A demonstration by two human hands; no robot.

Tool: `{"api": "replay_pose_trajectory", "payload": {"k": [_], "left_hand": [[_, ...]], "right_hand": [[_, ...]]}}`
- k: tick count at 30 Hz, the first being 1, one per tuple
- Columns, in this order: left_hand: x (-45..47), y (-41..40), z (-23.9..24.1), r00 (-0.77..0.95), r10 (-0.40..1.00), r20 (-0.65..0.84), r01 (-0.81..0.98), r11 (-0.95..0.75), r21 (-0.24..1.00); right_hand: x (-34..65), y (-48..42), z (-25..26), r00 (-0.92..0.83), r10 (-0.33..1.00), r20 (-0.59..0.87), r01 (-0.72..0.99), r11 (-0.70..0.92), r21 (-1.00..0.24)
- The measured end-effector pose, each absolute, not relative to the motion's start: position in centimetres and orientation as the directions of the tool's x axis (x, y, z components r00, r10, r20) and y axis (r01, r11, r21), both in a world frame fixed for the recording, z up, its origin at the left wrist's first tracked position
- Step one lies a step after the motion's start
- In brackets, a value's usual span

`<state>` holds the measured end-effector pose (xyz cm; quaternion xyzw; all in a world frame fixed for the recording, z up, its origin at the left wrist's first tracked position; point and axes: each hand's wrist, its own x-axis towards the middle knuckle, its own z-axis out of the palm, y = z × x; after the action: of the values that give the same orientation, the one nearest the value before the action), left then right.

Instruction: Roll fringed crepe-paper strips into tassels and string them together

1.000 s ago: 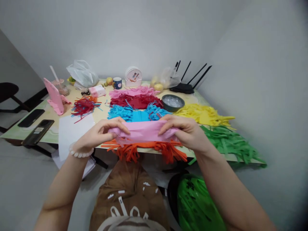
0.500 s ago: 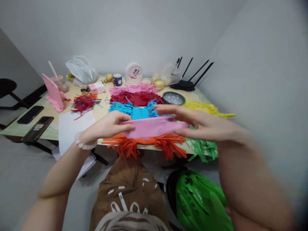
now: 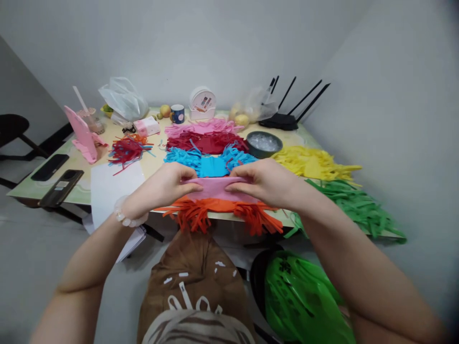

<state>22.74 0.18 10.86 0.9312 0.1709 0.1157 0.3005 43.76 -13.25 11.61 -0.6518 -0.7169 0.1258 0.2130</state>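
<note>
A folded pink sheet, paper or thin cloth, is stretched between my hands above the table's front edge. My left hand pinches its left end between thumb and fingers. Farther right, my right hand grips it with the thumb in front. Just below the sheet lies an orange fringed bundle, its strips hanging over the edge. Behind it are a blue fringed bundle, a dark red one and a light pink one, lying in rows.
Yellow fringe and green fringe lie to the right, near a grey bowl. At left are cut strips, white paper, two phones and a pink stand. A black router stands behind. A green bag sits below.
My right hand has moved left and closed on the pink sheet, which lay partly under its spread fingers before. The left hand keeps its hold. The view has shifted slightly.
</note>
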Motion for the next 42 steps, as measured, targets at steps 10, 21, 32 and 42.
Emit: {"api": "replay_pose_trajectory", "payload": {"k": [10, 21, 32, 42], "left_hand": [[22.6, 0.2, 11.8, 0.941, 0.336, -0.025, 0.233, -0.595, 0.770], [22.4, 0.2, 11.4, 0.934, 0.358, 0.008, 0.229, -0.613, 0.756], [22.1, -0.1, 10.9, 0.892, 0.445, 0.084, 0.225, -0.596, 0.771], [20.4, -0.8, 7.0, 0.803, 0.584, 0.117, 0.030, -0.236, 0.971]], "right_hand": [[44.4, -14.1, 11.6, -0.077, 0.995, 0.062, 0.811, 0.099, -0.576], [43.7, -14.6, 10.9, 0.003, 0.993, 0.117, 0.771, 0.072, -0.633], [43.1, -14.9, 10.2, 0.125, 0.976, 0.180, 0.723, 0.035, -0.690], [41.6, -16.6, 5.5, 0.283, 0.956, 0.073, 0.067, 0.057, -0.996]]}}
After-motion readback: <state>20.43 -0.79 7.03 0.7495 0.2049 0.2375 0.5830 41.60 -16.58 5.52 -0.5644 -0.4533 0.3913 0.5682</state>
